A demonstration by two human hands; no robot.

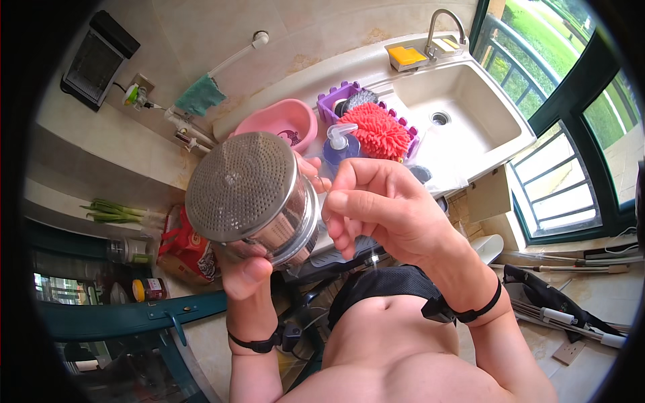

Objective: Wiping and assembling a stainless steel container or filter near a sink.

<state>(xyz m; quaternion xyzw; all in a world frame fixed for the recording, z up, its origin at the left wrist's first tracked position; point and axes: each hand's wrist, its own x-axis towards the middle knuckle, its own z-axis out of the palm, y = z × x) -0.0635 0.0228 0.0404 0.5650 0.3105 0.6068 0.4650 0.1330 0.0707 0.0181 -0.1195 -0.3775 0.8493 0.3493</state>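
My left hand [245, 274] is wrapped round a shiny metal strainer basket [236, 185], a cylinder with a flat end full of small holes. That pierced end faces up and to the left, and the basket is tilted. My left fingers show partly behind its far side, the thumb below it. Close to the basket's right rim, my right hand [383, 205] is closed in a pinch of thumb and forefinger. Something thin and wire-like seems to be at those fingertips, too fine to make out. Both hands are raised in front of the counter.
Behind the hands are a pink basin [279, 121], a blue pump bottle [341, 149], a red chenille mitt [381, 131] and a purple basket [336, 96]. The sink [463, 111] has a curved tap [449, 20]. Left, a red bag [185, 248], jar [149, 289] and green stalks [111, 209] lie.
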